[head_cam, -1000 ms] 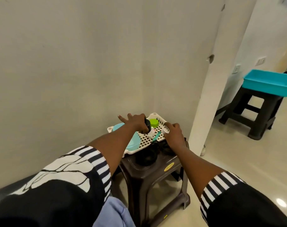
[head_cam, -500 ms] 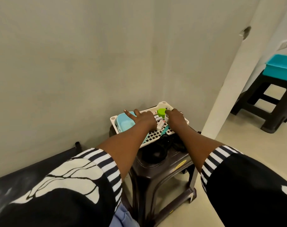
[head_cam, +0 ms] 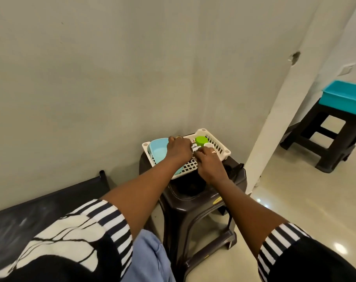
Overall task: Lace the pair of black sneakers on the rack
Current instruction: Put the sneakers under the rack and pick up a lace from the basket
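Both hands' fingertips hide among small items in the white basket (head_cam: 222, 148), grip unclear.

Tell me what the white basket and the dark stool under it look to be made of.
Basket: apparently moulded plastic, matte off-white; the sign is its even lattice floor and slotted walls with rounded corner posts. Stool: likely moulded plastic too, dark brown and semi-glossy, with soft highlights on rounded edges and legs that flow from the seat in one piece.
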